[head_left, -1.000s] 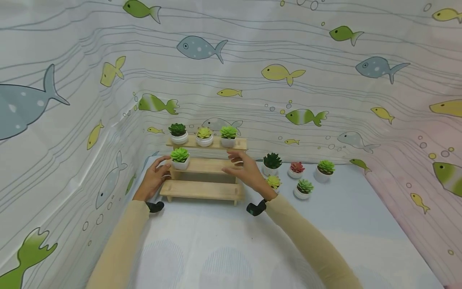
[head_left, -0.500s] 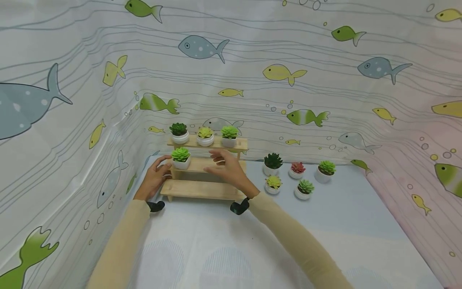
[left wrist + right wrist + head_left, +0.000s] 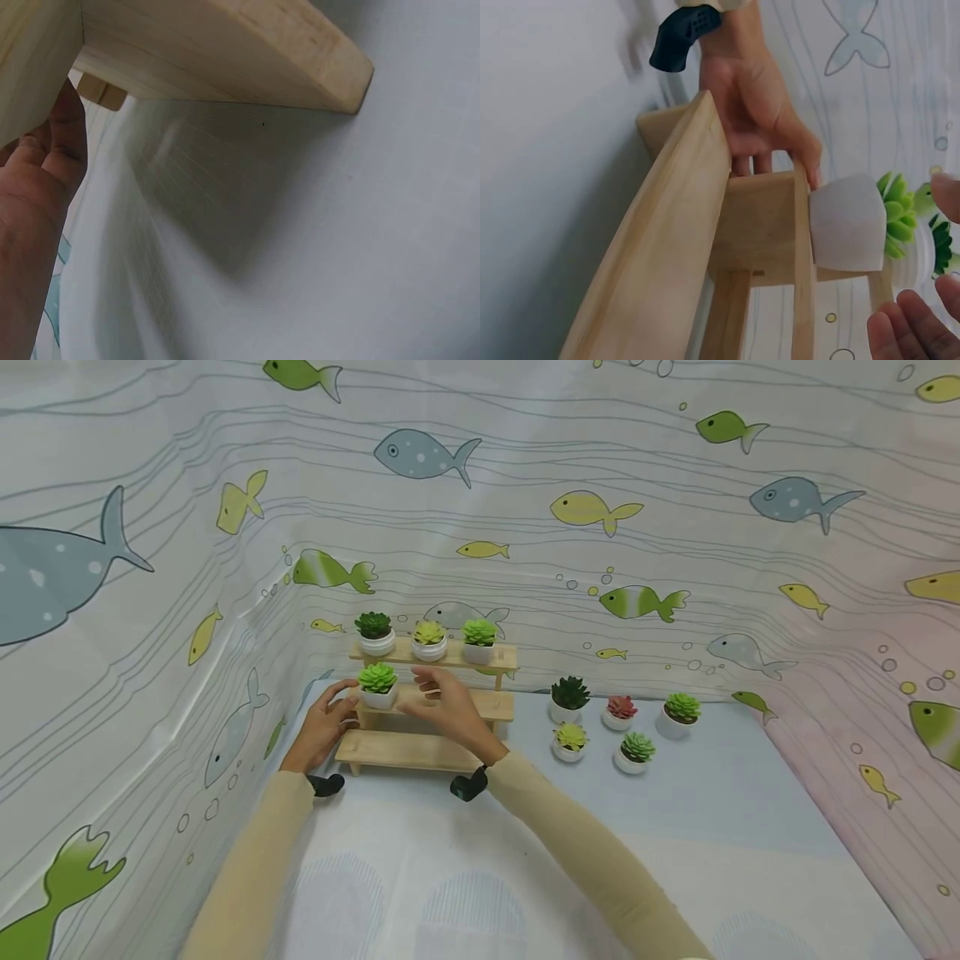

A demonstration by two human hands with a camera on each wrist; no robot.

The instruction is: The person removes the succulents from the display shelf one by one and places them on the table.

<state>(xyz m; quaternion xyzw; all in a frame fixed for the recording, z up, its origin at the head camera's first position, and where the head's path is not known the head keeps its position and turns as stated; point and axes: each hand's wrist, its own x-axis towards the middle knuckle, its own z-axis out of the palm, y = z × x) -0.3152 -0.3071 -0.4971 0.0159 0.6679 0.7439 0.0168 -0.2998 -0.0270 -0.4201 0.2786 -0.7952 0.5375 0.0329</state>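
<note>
The right hand (image 3: 453, 710) moved closer to the green plant (image 3: 377, 681), grip loose, almost there; the left hand (image 3: 322, 728) gripped the wooden stand (image 3: 408, 748).

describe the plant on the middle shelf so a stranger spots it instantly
Find the three-tier wooden stand. On its middle tier, at the left end, between the left hand and right hand, a bright green succulent sits in a white pot. It is alone on that tier; three potted plants share the top tier.
</note>
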